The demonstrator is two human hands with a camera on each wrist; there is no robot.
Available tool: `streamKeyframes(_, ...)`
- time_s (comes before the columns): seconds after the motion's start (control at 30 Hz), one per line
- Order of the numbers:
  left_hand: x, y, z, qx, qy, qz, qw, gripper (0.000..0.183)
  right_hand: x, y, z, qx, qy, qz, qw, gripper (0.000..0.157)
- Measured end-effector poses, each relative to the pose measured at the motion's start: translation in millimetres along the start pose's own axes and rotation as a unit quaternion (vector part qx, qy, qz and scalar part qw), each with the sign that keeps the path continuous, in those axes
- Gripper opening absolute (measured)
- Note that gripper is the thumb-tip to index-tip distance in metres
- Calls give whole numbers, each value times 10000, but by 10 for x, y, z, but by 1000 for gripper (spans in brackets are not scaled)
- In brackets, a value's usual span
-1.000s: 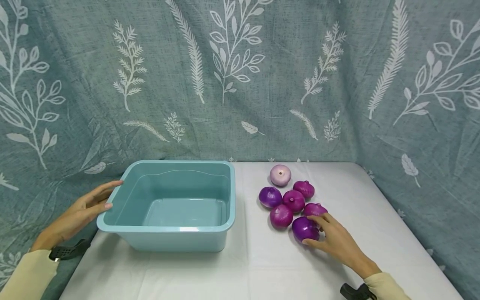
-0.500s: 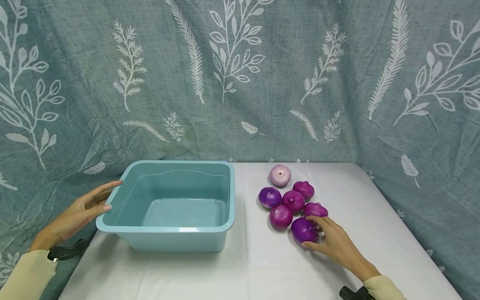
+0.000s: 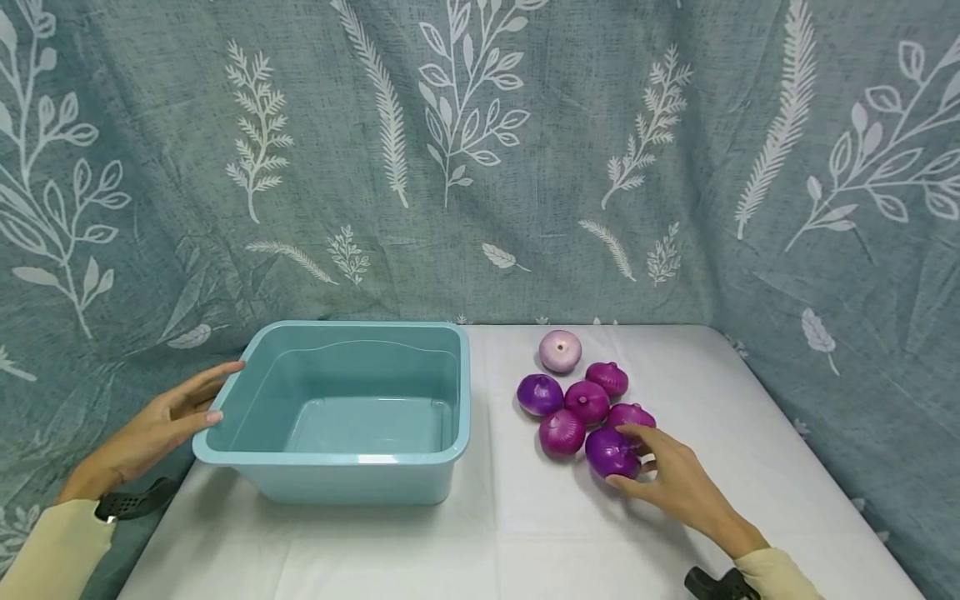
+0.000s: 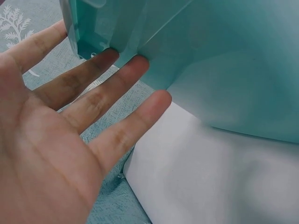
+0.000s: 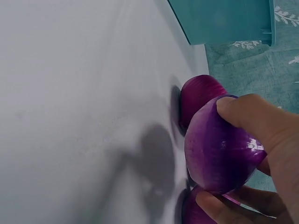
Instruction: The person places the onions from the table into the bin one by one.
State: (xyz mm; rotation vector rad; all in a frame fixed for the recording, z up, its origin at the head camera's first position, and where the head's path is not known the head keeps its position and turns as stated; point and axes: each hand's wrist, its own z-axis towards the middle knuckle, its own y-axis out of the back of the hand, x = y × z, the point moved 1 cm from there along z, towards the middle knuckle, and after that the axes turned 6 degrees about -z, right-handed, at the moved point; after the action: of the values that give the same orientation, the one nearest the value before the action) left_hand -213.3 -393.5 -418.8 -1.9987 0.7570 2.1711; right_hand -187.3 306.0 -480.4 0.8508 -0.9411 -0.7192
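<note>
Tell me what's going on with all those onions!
A person is using both hands. The right hand holds a shiny purple onion between thumb and fingers. The left hand touches the side of the blue-green tub with its fingers straight. The six other onions sit in a bunch on the white table, to the right of the tub. None of the onions is in the tub.

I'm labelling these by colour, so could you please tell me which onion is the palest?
The pale pink onion at the back of the group; the other six onions are deep purple or magenta.
</note>
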Motion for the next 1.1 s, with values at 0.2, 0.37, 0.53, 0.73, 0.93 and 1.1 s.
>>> streamKeyframes(0.2,-11,3,-17,-46,116,125,9998,66,47,78,58,-12,100,133,9999,72)
streamKeyframes(0.37,7,10,-24,-69,160,120,9998,66,96,142,137,-42,82,123,9999,74)
streamKeyframes(0.53,7,11,-16,-87,150,98,9998,66,163,200,231,-107,99,89,9999,74)
streamKeyframes(0.73,18,5,0,-82,112,-93,9999,66,244,234,332,-116,178,202,9996,74)
streamKeyframes(0.93,47,25,-4,-91,120,55,9999,65,339,239,446,-74,242,369,9990,75)
streamKeyframes(1.1,44,32,-13,-88,153,19,9998,65,452,223,556,-79,379,547,9978,74)
